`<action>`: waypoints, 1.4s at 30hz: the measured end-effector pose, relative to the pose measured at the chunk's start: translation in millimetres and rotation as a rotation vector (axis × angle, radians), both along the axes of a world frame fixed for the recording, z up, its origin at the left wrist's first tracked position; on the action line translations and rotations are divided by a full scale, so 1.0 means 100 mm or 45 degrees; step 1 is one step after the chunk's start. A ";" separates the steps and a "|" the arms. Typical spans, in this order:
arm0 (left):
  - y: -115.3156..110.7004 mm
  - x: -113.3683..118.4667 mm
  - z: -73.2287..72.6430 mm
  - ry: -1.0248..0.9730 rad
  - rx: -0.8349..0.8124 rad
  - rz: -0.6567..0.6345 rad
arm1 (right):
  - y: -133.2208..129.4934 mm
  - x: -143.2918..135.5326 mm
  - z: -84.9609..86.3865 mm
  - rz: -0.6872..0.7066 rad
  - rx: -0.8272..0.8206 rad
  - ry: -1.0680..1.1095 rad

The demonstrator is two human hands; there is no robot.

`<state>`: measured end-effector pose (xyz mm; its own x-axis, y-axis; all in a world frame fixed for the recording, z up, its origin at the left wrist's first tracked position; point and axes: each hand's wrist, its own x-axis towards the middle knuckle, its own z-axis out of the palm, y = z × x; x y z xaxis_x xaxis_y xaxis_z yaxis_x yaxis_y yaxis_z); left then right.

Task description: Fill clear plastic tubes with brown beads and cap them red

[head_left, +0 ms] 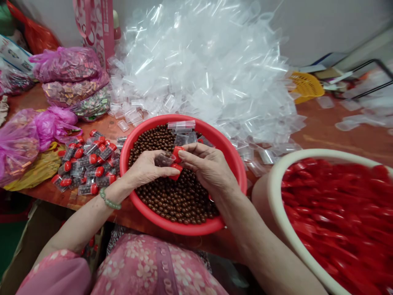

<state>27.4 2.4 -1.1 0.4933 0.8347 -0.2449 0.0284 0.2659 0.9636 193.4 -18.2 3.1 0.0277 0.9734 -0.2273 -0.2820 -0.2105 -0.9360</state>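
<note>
Over a red basin (pixel 184 229) of small brown balls (pixel 178 207), my two hands meet. My left hand (pixel 143 167) is closed around a small clear plastic container (pixel 164 159) with dark contents, partly covered by the fingers. Between the thumb and fingers of my right hand (pixel 213 168) is a red cap (pixel 178 152), touching or right beside the container's end. A second red piece (pixel 175 173) shows at my left thumb tip; which hand bears it I cannot tell. Clear empty containers (pixel 181 126) lie on the balls at the basin's far side.
A large heap of clear plastic containers (pixel 208 61) rises behind the basin. To the right, a cream tub (pixel 273 192) holds many red caps (pixel 337 217). Filled, red-capped containers (pixel 92 162) lie left, near pink bags (pixel 69 65). A yellow basket (pixel 307 86) stands back right.
</note>
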 end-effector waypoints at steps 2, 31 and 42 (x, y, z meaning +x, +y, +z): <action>-0.01 0.02 0.00 0.000 -0.075 -0.005 | 0.00 0.01 0.00 -0.006 0.036 -0.014; 0.03 -0.08 -0.05 -0.279 -0.258 0.206 | -0.25 0.32 -0.01 0.034 0.308 -0.934; -0.03 -0.09 0.01 -0.300 -0.308 0.060 | -0.05 0.24 0.25 0.282 0.293 -0.684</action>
